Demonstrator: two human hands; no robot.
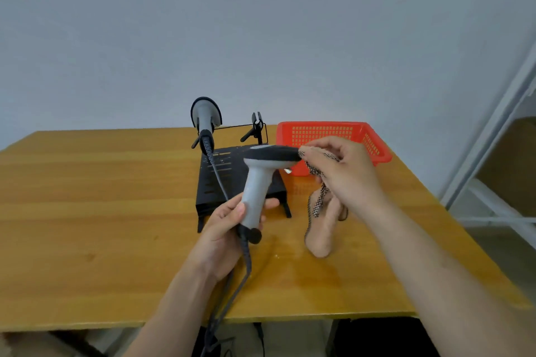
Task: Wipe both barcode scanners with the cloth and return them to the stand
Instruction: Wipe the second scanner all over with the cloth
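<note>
My left hand (229,223) grips the grey handle of a barcode scanner (259,182), holding it upright above the table with its black head pointing right. My right hand (339,171) pinches a beige cloth (320,226) with a checked edge and holds it against the tip of the scanner's head; the rest of the cloth hangs down to the table. A second grey and black scanner (205,119) sits in the left cradle of the black stand (214,182). The stand's right cradle (256,127) holds nothing.
A red perforated basket (374,136) stands behind my right hand at the back right of the wooden table (87,211). Both scanner cables (232,293) run down over the table's front edge. A white frame stands off the table's right side.
</note>
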